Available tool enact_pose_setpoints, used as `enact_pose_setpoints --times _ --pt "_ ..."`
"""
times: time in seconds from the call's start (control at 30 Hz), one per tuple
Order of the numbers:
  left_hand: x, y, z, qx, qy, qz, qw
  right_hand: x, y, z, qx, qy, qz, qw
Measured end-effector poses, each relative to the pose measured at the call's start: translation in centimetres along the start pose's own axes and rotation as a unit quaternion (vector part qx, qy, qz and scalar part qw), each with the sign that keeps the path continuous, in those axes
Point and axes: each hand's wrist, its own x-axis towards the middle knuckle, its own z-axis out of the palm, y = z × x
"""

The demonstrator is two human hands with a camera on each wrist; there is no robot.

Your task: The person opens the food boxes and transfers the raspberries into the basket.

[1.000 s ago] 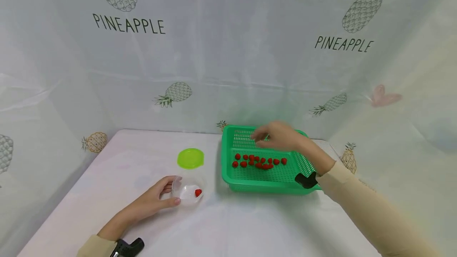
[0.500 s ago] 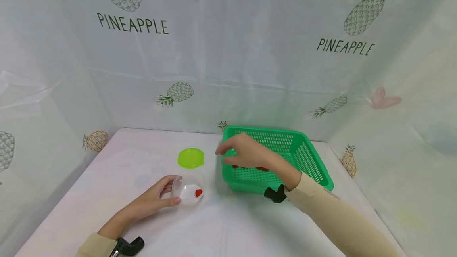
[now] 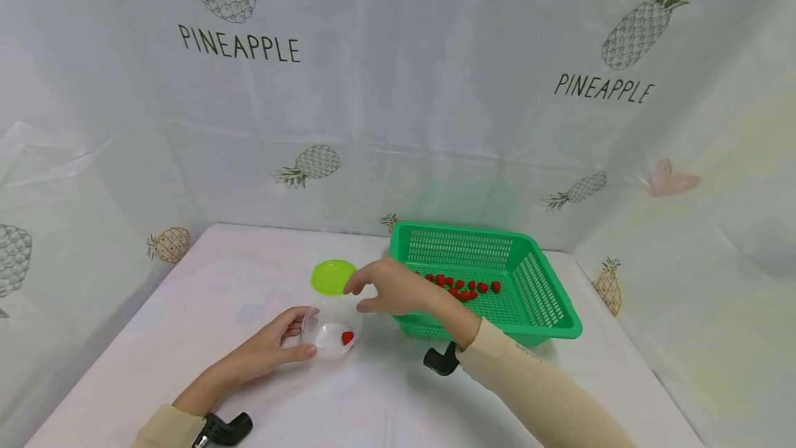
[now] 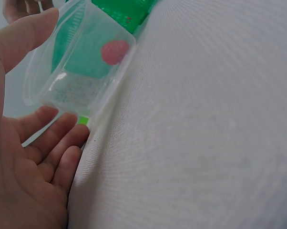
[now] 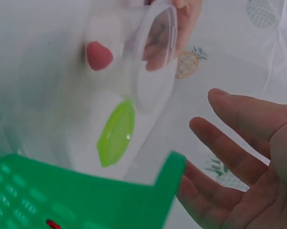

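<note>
My left hand (image 3: 264, 351) grips a clear plastic tub (image 3: 322, 334) on the table, with thumb and fingers on either side of it. One small red berry (image 3: 347, 338) lies inside the tub; in the left wrist view this bumpy berry (image 4: 115, 52) shows through the wall. My right hand (image 3: 394, 287) is in the air near the left edge of a green plastic basket (image 3: 539, 329), to the upper right of the tub. Its thumb (image 5: 220, 92) and fingers are spread apart, and nothing shows between them. Several red berries (image 3: 482, 287) lie in the basket, some hidden behind the right hand.
A flat lime-green lid (image 3: 329, 276) lies behind the tub, partly beside my right fingertips. The white cloth-covered table (image 3: 249, 275) ends at a pineapple-printed curtain (image 3: 373, 88) behind and at the sides. The basket has raised slotted walls.
My right hand has moved left and nearer, from above the basket's middle past its left edge toward the tub. The left hand and tub stay in place.
</note>
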Motion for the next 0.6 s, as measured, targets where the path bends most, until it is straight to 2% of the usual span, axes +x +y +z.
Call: enact_pose_setpoints --times 0.43,0.6 --pt "0.1 0.0 0.1 0.003 -0.001 -0.004 1.0 2.0 0.0 2.7 -0.009 -0.045 -0.006 0.999" --pt "-0.1 0.0 -0.1 0.001 -0.001 -0.004 1.0 2.6 0.0 3.5 -0.019 -0.068 0.009 0.997"
